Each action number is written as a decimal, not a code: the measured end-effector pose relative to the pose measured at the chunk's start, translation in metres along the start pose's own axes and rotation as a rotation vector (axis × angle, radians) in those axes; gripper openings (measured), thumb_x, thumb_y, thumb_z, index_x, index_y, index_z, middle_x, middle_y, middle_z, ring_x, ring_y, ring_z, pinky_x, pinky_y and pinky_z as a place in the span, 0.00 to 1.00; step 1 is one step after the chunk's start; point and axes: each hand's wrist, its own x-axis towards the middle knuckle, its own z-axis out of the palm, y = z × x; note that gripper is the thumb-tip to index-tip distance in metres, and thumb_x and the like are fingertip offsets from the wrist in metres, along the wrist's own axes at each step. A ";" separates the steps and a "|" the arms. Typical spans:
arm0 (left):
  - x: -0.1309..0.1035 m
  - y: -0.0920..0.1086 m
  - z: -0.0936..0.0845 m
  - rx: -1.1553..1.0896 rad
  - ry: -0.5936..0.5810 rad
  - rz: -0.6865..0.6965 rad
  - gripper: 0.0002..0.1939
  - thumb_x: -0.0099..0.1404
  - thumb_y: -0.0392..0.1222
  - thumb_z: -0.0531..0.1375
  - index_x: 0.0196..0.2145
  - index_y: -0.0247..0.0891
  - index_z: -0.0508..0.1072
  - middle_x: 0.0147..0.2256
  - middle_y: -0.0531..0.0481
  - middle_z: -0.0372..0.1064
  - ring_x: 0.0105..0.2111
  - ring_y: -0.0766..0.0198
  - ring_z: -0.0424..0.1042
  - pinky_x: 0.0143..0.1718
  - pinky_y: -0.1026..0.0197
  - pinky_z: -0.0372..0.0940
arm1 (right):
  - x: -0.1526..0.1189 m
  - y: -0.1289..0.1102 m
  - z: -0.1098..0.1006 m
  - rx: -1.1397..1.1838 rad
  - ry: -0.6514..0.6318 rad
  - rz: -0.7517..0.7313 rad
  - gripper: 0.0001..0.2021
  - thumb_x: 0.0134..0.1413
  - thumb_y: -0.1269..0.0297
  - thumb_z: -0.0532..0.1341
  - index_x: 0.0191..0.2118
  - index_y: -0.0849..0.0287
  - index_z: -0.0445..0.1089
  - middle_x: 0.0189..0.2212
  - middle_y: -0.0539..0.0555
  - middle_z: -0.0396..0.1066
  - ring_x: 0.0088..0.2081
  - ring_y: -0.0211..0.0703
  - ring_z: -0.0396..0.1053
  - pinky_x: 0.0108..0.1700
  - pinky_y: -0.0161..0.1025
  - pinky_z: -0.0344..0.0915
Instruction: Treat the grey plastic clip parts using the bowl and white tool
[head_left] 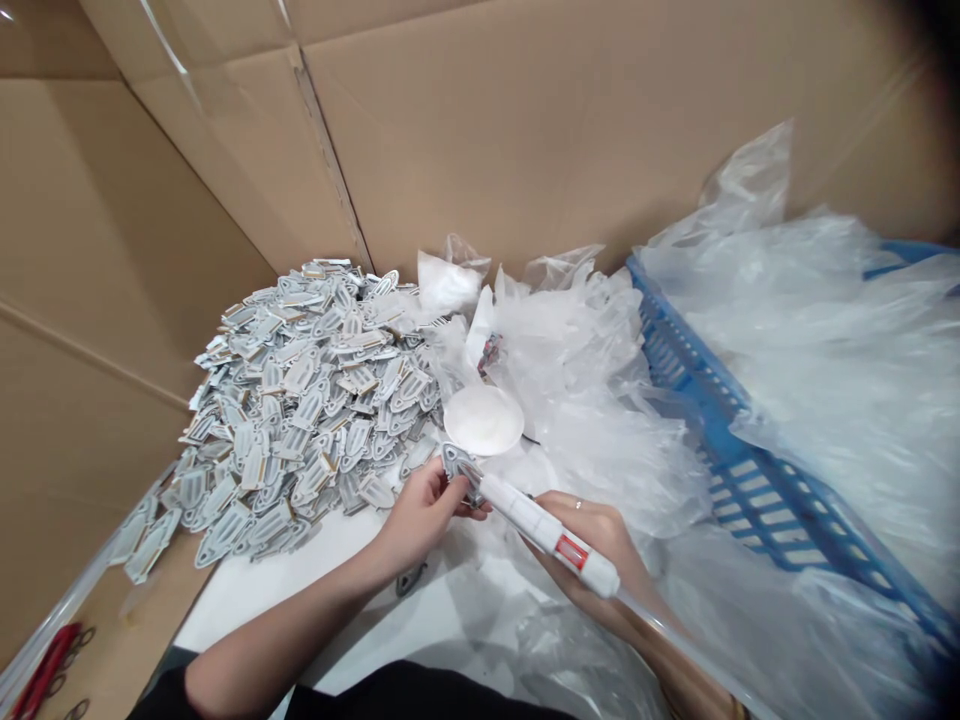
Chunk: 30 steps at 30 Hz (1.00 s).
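Observation:
Near the middle front, my left hand (pixel 426 505) pinches a grey plastic part (pixel 459 466) between thumb and fingers. My right hand (pixel 589 535) is wrapped round a white cylindrical tool (pixel 536 522) with a red label and a clear tube running from its rear end. The tool's front end meets the grey part at my left fingertips; the exact contact is hidden. Just beyond the hands lies a round white dish (pixel 484 420). A large heap of similar grey parts (pixel 300 400) rises to the left of the dish.
Clear plastic bags (pixel 592 370) lie to the right of the dish, and more bags cover a blue basket (pixel 694 400) at the right. Cardboard walls (pixel 525 130) stand behind and at the left. Red-handled scissors (pixel 52 665) lie at the lower left.

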 end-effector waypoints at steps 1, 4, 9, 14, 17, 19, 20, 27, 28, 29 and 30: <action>-0.001 0.001 0.000 0.007 -0.012 0.002 0.26 0.55 0.59 0.69 0.36 0.32 0.72 0.33 0.47 0.74 0.31 0.63 0.75 0.36 0.59 0.73 | 0.000 0.000 0.000 0.000 0.003 -0.004 0.12 0.61 0.69 0.55 0.26 0.58 0.63 0.22 0.49 0.65 0.23 0.35 0.64 0.25 0.31 0.58; -0.003 0.003 0.002 0.017 -0.040 0.004 0.28 0.54 0.62 0.68 0.35 0.32 0.72 0.31 0.48 0.72 0.29 0.64 0.75 0.34 0.60 0.73 | 0.000 0.001 0.001 -0.009 0.023 -0.033 0.12 0.61 0.70 0.54 0.26 0.58 0.63 0.22 0.50 0.65 0.24 0.36 0.65 0.25 0.31 0.58; -0.005 0.005 0.003 0.009 -0.042 0.017 0.28 0.54 0.63 0.68 0.34 0.33 0.72 0.30 0.49 0.72 0.30 0.64 0.75 0.33 0.61 0.73 | -0.001 0.002 0.001 -0.080 0.035 -0.072 0.14 0.61 0.69 0.54 0.23 0.57 0.58 0.19 0.48 0.60 0.21 0.34 0.61 0.23 0.32 0.53; -0.005 0.005 0.004 0.018 -0.048 0.037 0.27 0.55 0.63 0.68 0.35 0.33 0.72 0.30 0.49 0.72 0.29 0.64 0.75 0.34 0.61 0.73 | -0.002 0.005 0.001 -0.160 0.034 -0.098 0.15 0.61 0.68 0.53 0.22 0.57 0.56 0.19 0.48 0.59 0.20 0.33 0.60 0.23 0.32 0.51; -0.006 0.007 0.005 0.018 -0.043 0.017 0.29 0.53 0.64 0.68 0.35 0.33 0.72 0.29 0.49 0.72 0.27 0.64 0.75 0.32 0.61 0.72 | -0.003 0.005 0.001 -0.163 0.050 -0.103 0.15 0.61 0.69 0.54 0.22 0.57 0.56 0.19 0.47 0.59 0.20 0.33 0.60 0.23 0.32 0.52; -0.007 0.008 0.005 0.021 -0.041 0.014 0.29 0.52 0.64 0.68 0.34 0.33 0.72 0.29 0.49 0.73 0.27 0.64 0.75 0.32 0.61 0.72 | -0.002 0.004 0.001 -0.161 0.053 -0.097 0.15 0.61 0.70 0.54 0.22 0.57 0.56 0.19 0.47 0.58 0.19 0.32 0.59 0.22 0.31 0.51; -0.007 0.008 0.006 0.022 -0.040 0.016 0.29 0.52 0.64 0.68 0.34 0.33 0.72 0.29 0.49 0.73 0.27 0.64 0.75 0.32 0.61 0.72 | -0.002 0.003 0.000 -0.159 0.055 -0.095 0.15 0.60 0.70 0.54 0.22 0.57 0.55 0.18 0.47 0.58 0.19 0.32 0.59 0.22 0.31 0.51; -0.008 0.008 0.005 0.024 -0.044 0.023 0.27 0.54 0.62 0.68 0.34 0.33 0.73 0.29 0.48 0.74 0.28 0.63 0.76 0.33 0.60 0.73 | 0.000 0.003 0.001 -0.183 0.075 -0.116 0.15 0.59 0.70 0.54 0.22 0.56 0.53 0.18 0.46 0.56 0.18 0.32 0.57 0.21 0.31 0.50; -0.008 0.008 0.005 0.025 -0.043 0.024 0.27 0.54 0.62 0.68 0.34 0.33 0.73 0.28 0.48 0.74 0.27 0.63 0.76 0.33 0.60 0.73 | 0.000 0.003 0.001 -0.186 0.077 -0.119 0.15 0.59 0.70 0.54 0.22 0.56 0.53 0.18 0.45 0.55 0.18 0.32 0.57 0.21 0.31 0.50; -0.008 0.008 0.005 0.026 -0.042 0.024 0.27 0.54 0.62 0.68 0.34 0.33 0.73 0.28 0.48 0.74 0.27 0.63 0.76 0.32 0.60 0.73 | 0.000 0.003 0.001 -0.189 0.078 -0.121 0.15 0.59 0.69 0.54 0.22 0.56 0.53 0.18 0.45 0.55 0.18 0.32 0.57 0.21 0.32 0.50; -0.008 0.008 0.005 0.027 -0.043 0.024 0.27 0.54 0.63 0.68 0.34 0.33 0.73 0.28 0.48 0.74 0.27 0.63 0.75 0.32 0.60 0.72 | -0.001 0.004 0.001 -0.193 0.075 -0.120 0.15 0.59 0.69 0.54 0.22 0.56 0.52 0.18 0.45 0.56 0.18 0.33 0.57 0.21 0.32 0.50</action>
